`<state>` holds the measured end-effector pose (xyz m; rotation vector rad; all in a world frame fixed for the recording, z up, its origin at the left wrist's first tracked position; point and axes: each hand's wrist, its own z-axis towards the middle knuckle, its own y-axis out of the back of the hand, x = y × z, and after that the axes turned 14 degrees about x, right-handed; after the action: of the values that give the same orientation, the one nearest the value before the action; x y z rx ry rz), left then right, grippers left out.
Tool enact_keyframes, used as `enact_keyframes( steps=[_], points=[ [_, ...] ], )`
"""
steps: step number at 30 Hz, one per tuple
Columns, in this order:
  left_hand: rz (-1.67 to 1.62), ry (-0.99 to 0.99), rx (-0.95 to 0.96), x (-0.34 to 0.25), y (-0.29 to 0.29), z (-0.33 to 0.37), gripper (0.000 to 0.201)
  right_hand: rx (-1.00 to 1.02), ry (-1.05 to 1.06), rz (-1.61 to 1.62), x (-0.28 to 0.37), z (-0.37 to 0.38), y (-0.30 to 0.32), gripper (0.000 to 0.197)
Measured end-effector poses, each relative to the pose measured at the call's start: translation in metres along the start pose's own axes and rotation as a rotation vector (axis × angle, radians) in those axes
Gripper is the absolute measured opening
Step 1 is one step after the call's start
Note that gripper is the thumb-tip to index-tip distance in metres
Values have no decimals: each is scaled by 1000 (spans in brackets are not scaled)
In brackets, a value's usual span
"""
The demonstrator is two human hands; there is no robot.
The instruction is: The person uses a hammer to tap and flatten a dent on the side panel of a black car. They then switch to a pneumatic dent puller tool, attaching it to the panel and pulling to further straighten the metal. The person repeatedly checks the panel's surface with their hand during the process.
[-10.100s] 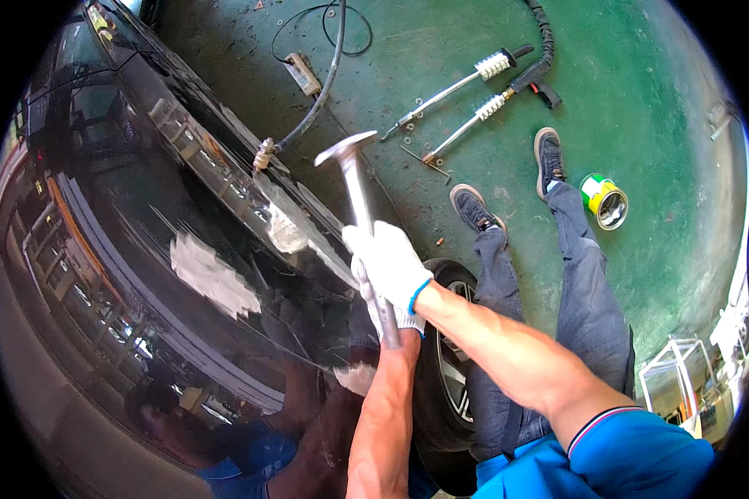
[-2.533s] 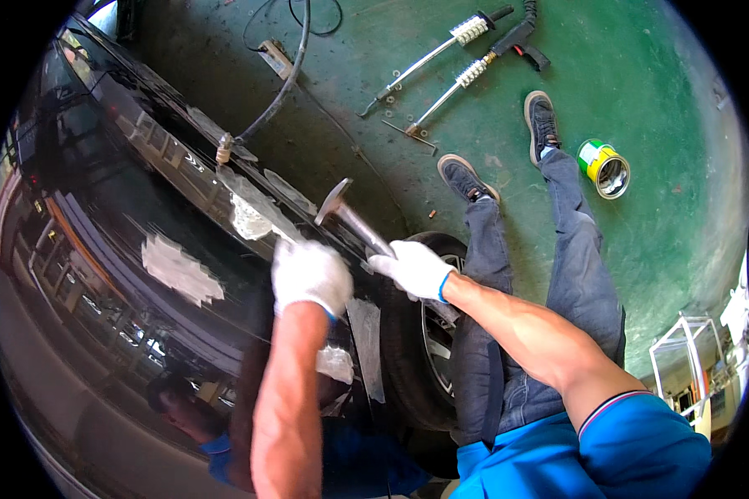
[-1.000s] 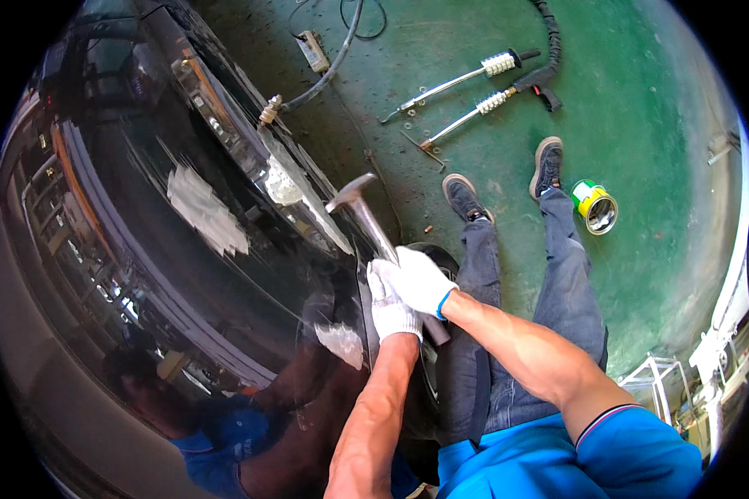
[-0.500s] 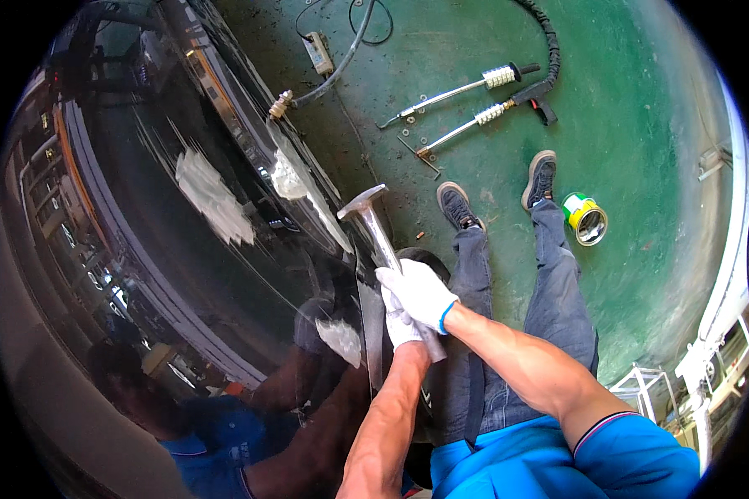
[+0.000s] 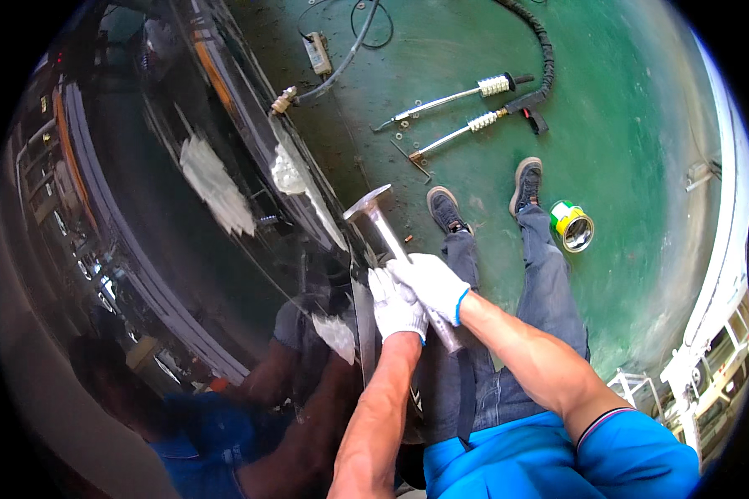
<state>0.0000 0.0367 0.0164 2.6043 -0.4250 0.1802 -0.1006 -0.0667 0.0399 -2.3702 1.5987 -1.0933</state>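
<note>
By the grip of the right hand (image 5: pixel 431 285), in a white glove, the handle of a metal hammer (image 5: pixel 389 233) is firmly enclosed. The hammer is held in front of the body, beside the dark car panel (image 5: pixel 250 308), with its head pointed away. The gloved left hand (image 5: pixel 399 306) is placed against the right one, its fingers rather straight; whether the handle is also grasped by it cannot be told. On the panel, a pale patch (image 5: pixel 215 185) is seen. On the green floor (image 5: pixel 624 150), two long-rod tools (image 5: pixel 462 137) are laid.
</note>
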Motion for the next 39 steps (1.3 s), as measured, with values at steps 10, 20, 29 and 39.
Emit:
enact_keyframes(
  steps=[10,20,29,39],
  points=[
    [558,87,254,76,105,39,60,-37,-108,528,-13,-18,61,32],
    [485,81,210,146,179,92,84,185,188,-129,-61,0,100,39],
    [480,-112,295,141,182,64,86,-31,193,-117,-38,68,83,51],
    [440,-193,359,141,203,39,82,-42,291,-140,-60,90,23,43]
  ],
)
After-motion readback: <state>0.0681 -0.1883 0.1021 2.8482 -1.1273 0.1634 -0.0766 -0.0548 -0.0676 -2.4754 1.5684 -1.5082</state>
